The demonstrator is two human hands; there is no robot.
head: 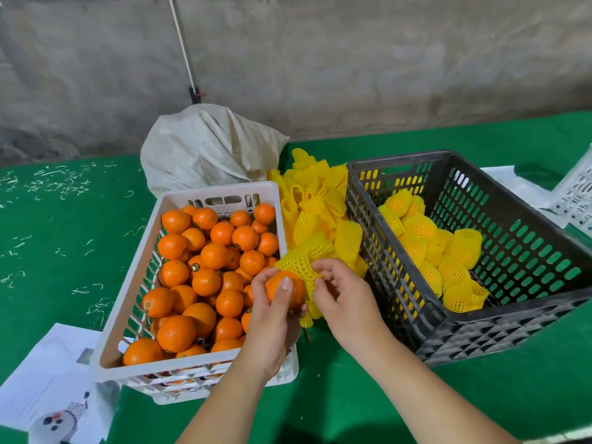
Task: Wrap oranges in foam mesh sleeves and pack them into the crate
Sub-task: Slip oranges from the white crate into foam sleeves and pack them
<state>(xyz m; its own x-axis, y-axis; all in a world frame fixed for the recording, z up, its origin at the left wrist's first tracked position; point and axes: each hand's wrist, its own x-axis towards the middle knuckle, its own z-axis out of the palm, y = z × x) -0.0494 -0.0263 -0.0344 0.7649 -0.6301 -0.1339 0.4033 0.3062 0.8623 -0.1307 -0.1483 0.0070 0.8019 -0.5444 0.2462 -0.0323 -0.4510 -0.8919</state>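
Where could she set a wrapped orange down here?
Bare floor shows in the black crate along its right wall, beside the wrapped oranges. The white crate is heaped with fruit, and loose sleeves fill the gap between crates.

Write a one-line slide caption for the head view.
Left hand holds an orange while right hand pulls a yellow foam sleeve over it.

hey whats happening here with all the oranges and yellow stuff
A person is wrapping fruit. The left hand grips a bare orange while the right hand pinches a yellow foam mesh sleeve against it, not yet pulled over. A white plastic crate holds unwrapped oranges; the black plastic crate holds several wrapped ones. Spare sleeves lie piled between them.
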